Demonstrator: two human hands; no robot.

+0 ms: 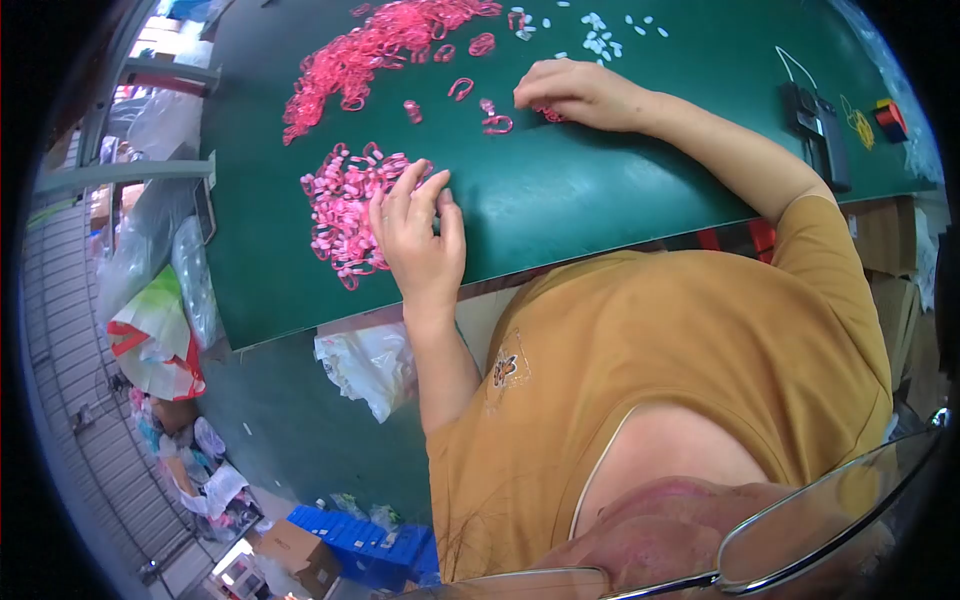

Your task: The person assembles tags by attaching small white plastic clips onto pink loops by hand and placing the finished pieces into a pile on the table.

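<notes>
My left hand (422,240) rests at the right edge of a heap of pink plastic loops with pale pieces on them (345,215). Its fingers are parted and slightly bent, and I see nothing held in them. Farther right on the table, my right hand (585,95) has its fingers curled down over a few pink plastic loops (548,113), partly hidden underneath. Between the hands lie a single loop (497,125) and a small pink piece (413,111). A larger pile of translucent pink loops (370,50) spreads behind them. Small white pieces (600,40) are scattered beyond my right hand.
The green table (540,210) ends in front of my body. At the right stand a black device (815,125) with a wire loop and a red-and-black item (889,119). A white plastic bag (368,368) hangs below the front edge. Blue boxes (360,545) stand lower down.
</notes>
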